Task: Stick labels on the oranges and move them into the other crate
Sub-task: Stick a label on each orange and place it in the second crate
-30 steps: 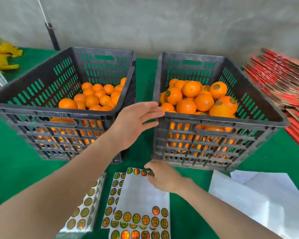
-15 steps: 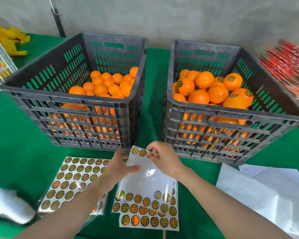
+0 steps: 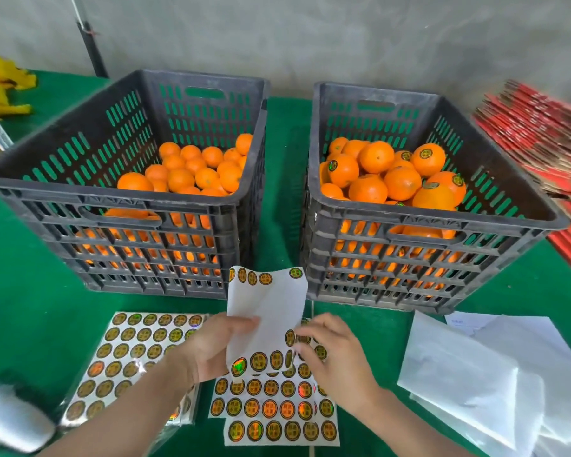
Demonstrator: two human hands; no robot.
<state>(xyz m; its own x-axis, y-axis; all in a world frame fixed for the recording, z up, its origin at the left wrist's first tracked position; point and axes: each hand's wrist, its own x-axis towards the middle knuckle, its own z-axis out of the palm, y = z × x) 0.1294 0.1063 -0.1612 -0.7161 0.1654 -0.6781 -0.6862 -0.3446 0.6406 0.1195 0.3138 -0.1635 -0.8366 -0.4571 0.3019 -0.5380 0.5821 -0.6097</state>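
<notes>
Holding a part-used label sheet (image 3: 267, 319) up with left hand (image 3: 211, 349) pinching its edge so right hand (image 3: 332, 352) fingertips can pick a label off, unlabelled oranges (image 3: 192, 174) waiting in left crate (image 3: 139, 206), labelled ones in right crate (image 3: 426, 222).

I count two dark crates on the desk (image 3: 277, 179): the left crate (image 3: 129, 206) and the right crate (image 3: 419, 225), each holding a pile of oranges too many to count. Two hands are in view, the left hand (image 3: 211, 347) and the right hand (image 3: 330, 351). One label sheet (image 3: 267, 311) is lifted; at least three more lie flat.
</notes>
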